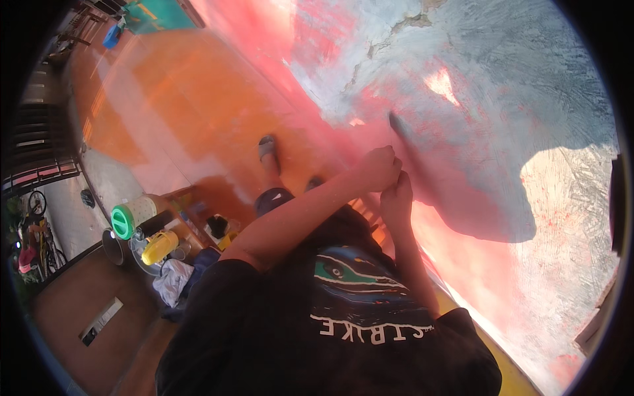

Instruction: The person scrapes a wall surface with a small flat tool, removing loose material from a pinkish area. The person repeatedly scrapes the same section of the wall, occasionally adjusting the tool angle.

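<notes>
My left hand [377, 168] and my right hand [397, 199] are close together in front of a painted wall [475, 114]. The fingers of both are curled, and whatever they may hold is hidden. Pink paint covers part of the wall. Elsewhere it looks worn, with rough grey-blue and whitish patches and a crack [371, 49] near the top. A dark shadow [416, 153] falls across the surface just beyond my hands. I cannot tell whether either hand touches the wall.
Left of me, a cluttered surface bears a green-lidded container [124, 222], a yellow bottle [161, 247] and a crumpled grey cloth [173, 281]. Orange floor [198, 94] lies under my feet. A blue object [112, 36] stands far off; bicycles [47, 242] are at the far left.
</notes>
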### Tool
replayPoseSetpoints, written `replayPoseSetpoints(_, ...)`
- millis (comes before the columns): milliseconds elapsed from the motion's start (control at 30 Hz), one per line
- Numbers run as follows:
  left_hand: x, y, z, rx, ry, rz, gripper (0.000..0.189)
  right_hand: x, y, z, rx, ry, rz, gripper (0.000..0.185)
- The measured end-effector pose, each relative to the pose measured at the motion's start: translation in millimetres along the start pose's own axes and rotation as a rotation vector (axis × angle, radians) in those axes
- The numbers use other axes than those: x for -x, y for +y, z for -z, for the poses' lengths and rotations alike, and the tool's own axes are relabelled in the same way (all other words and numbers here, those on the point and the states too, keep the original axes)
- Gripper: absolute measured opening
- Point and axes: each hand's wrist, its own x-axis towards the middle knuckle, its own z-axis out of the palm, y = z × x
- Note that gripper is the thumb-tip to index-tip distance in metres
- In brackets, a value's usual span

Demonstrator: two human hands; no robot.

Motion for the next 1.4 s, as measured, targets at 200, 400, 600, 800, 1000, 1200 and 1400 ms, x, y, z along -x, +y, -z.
replayPoseSetpoints(200, -4, 1, -16, 0.417, 0.277, 0.285, 0.025, -6, -15, 3, 0.012, -0.010, -0.136, 0.028)
replayPoseSetpoints(400, -10, -22, -43, 0.233, 0.284, -0.086, 0.027, -7, -2, 4, 0.013, 0.044, -0.172, 0.030)
replayPoseSetpoints(600, -3, -2, -11, 0.093, 0.121, 0.113, 0.027, -8, 9, 2, 0.055, -0.001, -0.113, 0.031)
replayPoseSetpoints(800, -10, 1, 20, 0.586, 0.002, 0.446, 0.026, -10, -1, 2, -0.022, 0.024, -0.145, 0.029)
replayPoseSetpoints(1000, -4, 3, 2, 0.598, 0.140, 0.181, 0.025, -6, 4, 0, -0.150, 0.115, -0.358, 0.029)
replayPoseSetpoints(1200, 2, 10, -1, 0.291, 0.116, 0.179, 0.023, 5, 13, -9, -0.228, 0.031, -0.194, 0.030)
replayPoseSetpoints(1400, -2, 8, 14, 0.536, -0.014, 0.477, 0.026, 9, 9, -15, -0.102, 0.073, -0.033, 0.034)
